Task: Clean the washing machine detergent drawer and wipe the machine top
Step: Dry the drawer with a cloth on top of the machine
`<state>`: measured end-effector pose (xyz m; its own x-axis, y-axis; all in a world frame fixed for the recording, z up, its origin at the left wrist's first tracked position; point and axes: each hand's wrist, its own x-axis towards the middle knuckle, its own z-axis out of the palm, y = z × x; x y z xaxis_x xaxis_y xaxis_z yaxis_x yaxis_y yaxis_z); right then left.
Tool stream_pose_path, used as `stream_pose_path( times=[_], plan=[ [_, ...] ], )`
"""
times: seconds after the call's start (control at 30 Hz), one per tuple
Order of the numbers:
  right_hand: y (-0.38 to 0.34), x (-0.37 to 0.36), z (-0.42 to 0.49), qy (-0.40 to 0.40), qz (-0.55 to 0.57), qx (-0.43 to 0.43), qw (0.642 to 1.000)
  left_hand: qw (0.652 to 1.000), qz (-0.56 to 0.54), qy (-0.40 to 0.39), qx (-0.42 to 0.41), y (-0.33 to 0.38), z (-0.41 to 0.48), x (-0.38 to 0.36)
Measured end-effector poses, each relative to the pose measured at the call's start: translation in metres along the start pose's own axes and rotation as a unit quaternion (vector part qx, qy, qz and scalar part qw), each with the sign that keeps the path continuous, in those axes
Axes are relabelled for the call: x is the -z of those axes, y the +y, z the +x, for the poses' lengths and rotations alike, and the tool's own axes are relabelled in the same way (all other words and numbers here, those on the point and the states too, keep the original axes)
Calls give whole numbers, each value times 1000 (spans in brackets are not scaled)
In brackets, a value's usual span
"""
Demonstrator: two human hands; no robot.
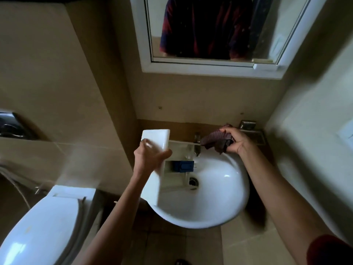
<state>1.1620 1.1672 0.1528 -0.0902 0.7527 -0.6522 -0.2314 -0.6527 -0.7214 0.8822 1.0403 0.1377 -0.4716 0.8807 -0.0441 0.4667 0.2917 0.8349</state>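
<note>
- Over the sink (pixel 219 207), left hand (pixel 150 155) is gripping detergent drawer (pixel 179 165) by its front panel.
- Right hand (pixel 234 141) is clutching cloth (pixel 214 140) at sink's back rim.
- Risk: plastic, if wet, slipping that one-handed grip, drawer hitting sink.

The room is dim and warm-toned, with soft light seemingly falling from the upper right. A small glare spot sits on the white sink (pixel 219 199). The left hand (pixel 150 159) is motion-blurred, deep shadow lies under the sink's right side, and the walls (pixel 47 73) bow at the edges.
</note>
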Motion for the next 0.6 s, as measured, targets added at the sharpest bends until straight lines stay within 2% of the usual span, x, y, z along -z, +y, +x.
stream_pose_path(
  times=[0.1, 0.3, 0.6],
  plan=[
    [6, -11, -2, -22, 59, 38, 997, 995, 54, -21, -85, 5, -8, -5],
    [11, -31, -6, -51, 113, 104, 987, 978, 108, -83, -156, 1, -18, -5],
    [15, -43, -15, -14, 121, 142, 982, 866, 313, -209, -329, -4, -20, 11]
  ],
)
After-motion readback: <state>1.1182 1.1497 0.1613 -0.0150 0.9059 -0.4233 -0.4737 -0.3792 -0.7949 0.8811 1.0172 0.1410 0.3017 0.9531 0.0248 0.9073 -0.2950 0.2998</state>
